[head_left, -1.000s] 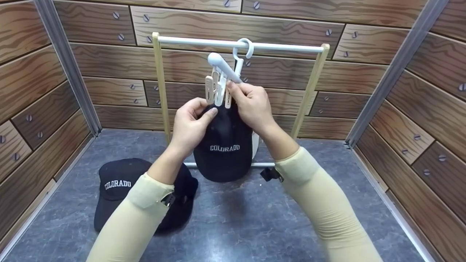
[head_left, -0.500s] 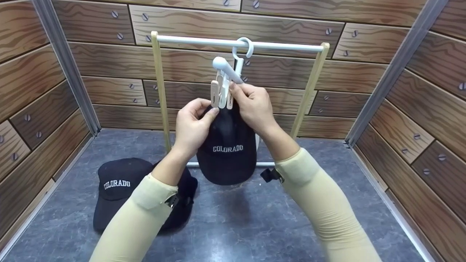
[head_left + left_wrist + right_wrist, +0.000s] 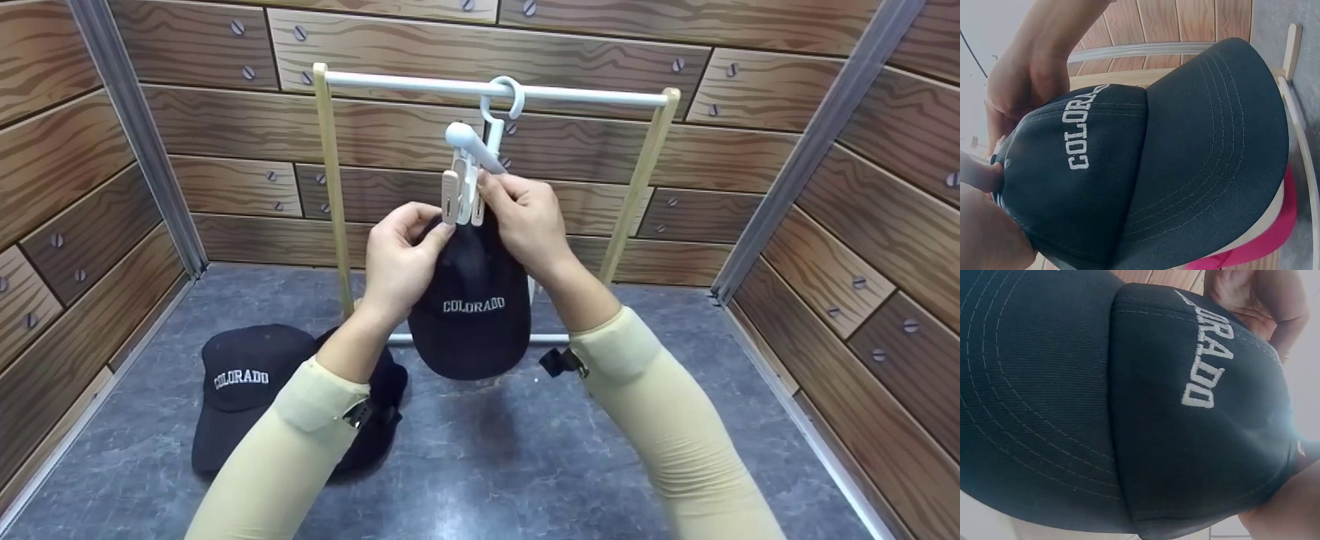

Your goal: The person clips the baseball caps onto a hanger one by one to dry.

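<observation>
A black baseball cap with white COLORADO lettering hangs brim down below a white hanger. My left hand pinches the top of its crown from the left, thumb in front. Several beige and white clothespins dangle from the hanger's arm, their lower ends overlapping the crown's top. My right hand has its thumb on the upper end of the rightmost clothespin and pinches it, the other fingers hidden behind. In the left wrist view, the cap stretches between both hands.
The hanger hooks over the white bar of a wooden-sided rack. On the grey tabletop at left lie another COLORADO cap and a dark cap partly behind my left forearm. A pink edge shows behind the held cap.
The hanger's near end has swung right and slightly down, its clothespins with it. My left hand and the cap have shifted a little right; my right hand has barely moved.
</observation>
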Tool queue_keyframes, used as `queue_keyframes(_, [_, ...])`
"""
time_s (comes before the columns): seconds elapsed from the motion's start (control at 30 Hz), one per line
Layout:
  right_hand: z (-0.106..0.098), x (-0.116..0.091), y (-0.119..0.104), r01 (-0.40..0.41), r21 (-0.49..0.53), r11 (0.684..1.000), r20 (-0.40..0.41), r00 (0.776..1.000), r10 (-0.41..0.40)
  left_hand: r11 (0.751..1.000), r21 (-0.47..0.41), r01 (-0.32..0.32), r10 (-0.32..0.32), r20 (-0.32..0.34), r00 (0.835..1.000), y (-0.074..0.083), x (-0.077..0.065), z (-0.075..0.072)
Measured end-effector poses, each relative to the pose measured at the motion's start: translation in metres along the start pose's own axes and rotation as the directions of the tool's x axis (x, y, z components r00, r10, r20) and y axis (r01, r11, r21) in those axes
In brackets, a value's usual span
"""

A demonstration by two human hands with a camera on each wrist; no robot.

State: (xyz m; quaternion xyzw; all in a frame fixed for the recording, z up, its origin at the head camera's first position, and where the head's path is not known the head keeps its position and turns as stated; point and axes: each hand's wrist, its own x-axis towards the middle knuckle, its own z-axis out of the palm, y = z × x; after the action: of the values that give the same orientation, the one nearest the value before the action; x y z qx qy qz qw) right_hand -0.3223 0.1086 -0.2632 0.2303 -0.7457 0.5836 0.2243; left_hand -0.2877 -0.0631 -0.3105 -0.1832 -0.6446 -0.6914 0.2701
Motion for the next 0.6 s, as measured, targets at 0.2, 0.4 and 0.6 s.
queue_keyframes(0.2, [0.000, -0.002, 0.001, -0.032, 0.113, 0.993, 0.044, 0.999, 0.027, 1.000, -0.020, -0.007, 0.007, 0.007, 1.000, 0.001, -0.001, -0.001])
queue_keyframes(0.4, [-0.001, -0.004, 0.006, -0.005, 0.163, 0.987, 0.059, 0.998, -0.004, 1.000, -0.006, -0.023, 0.023, 0.031, 0.999, 0.000, 0.000, -0.002])
queue_keyframes(0.6, [-0.001, -0.008, 0.010, 0.016, 0.159, 0.987, 0.051, 0.998, -0.024, 0.998, 0.049, -0.045, 0.042, 0.067, 0.997, -0.002, -0.001, -0.004])
